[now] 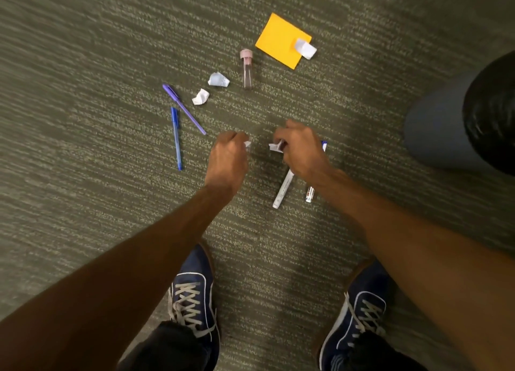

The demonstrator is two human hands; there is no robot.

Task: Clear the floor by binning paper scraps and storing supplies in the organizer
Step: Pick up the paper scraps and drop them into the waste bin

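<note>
While the person is bending over the carpet [97, 125], I am trying to read the print on the white marker [283, 188] lying under the right hand [302, 151], but it is too blurred; the same goes for the label on the blue-capped marker [310, 194] lying just beside it.

A clear tube [247, 70] with a pink cap is lying near the orange sticky pad [278, 38], and I cannot tell what it is holding. A curled scrap [305, 48] is resting on the pad's corner. At the right edge a grey bin [434, 130] is standing with a black liner [493, 111] folded over its rim; its inside is not showing.

Both arms are reaching straight down between two navy laced shoes [192, 295]. The left hand [227, 160] is pinching a white scrap [247, 144] at its fingertips, knuckles up. The right hand is curling its fingers round a folded scrap [274, 147], with the white marker's upper end hidden beneath it. The two hands are hanging close together without touching.

Further left, a purple pen [184, 109] and a blue pen [176, 137] are lying near each other, and two crumpled scraps [200, 96] are sitting between the pens and the tube.
</note>
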